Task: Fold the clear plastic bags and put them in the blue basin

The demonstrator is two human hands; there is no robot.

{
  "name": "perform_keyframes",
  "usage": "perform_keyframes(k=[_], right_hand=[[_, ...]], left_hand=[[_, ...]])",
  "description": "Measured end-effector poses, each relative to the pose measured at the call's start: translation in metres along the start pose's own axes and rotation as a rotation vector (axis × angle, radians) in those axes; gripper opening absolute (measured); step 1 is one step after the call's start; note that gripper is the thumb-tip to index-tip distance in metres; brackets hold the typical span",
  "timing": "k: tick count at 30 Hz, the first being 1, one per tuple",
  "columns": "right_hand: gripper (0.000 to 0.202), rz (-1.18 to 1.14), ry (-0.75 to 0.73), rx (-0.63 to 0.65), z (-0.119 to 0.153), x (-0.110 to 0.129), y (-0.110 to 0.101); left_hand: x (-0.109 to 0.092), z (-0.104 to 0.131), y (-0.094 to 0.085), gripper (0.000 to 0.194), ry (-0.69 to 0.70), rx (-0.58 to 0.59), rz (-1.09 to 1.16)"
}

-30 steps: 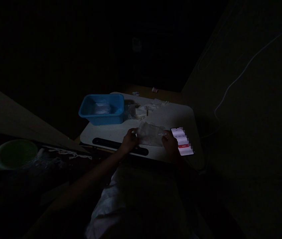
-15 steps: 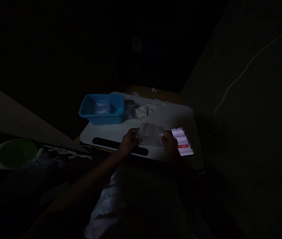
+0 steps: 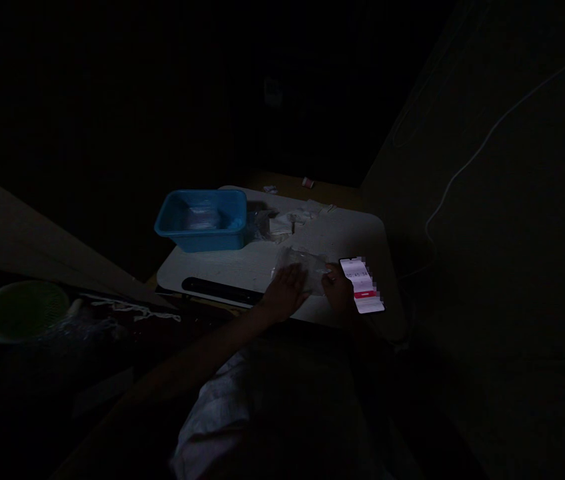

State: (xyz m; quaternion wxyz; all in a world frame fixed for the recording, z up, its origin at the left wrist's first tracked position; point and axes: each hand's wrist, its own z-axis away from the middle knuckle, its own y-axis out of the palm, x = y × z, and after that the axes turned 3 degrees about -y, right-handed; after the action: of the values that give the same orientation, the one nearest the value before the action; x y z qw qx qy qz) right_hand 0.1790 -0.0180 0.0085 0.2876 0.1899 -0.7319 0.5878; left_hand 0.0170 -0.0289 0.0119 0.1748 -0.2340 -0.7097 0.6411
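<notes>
A clear plastic bag (image 3: 315,261) lies on the white table (image 3: 352,233) in dim light. My left hand (image 3: 285,293) rests flat on the bag's left part, fingers stretched out. At the bag's right edge, my right hand (image 3: 337,288) is closed, pinching the plastic. Just right of that hand lies a lit phone (image 3: 362,285) with a timer on its screen. Beyond the bag, some crumpled plastic and white pieces (image 3: 282,225) are strewn across the table.
A blue basin (image 3: 202,241) holding clear plastic packets stands at the table's back left. Along the front edge runs a black slot (image 3: 220,291). A green basket (image 3: 22,310) is at far left. A white cable (image 3: 477,153) hangs along the right wall.
My left hand has let go of the bag's left edge and moved right, flattening onto the plastic. My right hand keeps its hold at the right edge.
</notes>
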Motion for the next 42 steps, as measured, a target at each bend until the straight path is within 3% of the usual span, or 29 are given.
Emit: perform_keyframes(k=[14,28,42], right_hand=[[0.036,-0.057,-0.065,-0.026,-0.001,-0.007,0.003],[0.035,-0.074,-0.061,-0.036,-0.008,-0.009,0.002],[0.038,-0.553,0.09,0.06,-0.009,-0.02,-0.013]], left_hand=[[0.036,0.001,0.014,0.053,-0.139,-0.044,0.04],[0.039,0.002,0.01,0.057,-0.179,0.014,-0.019],[0.04,0.002,0.013,0.058,-0.178,-0.002,-0.012]])
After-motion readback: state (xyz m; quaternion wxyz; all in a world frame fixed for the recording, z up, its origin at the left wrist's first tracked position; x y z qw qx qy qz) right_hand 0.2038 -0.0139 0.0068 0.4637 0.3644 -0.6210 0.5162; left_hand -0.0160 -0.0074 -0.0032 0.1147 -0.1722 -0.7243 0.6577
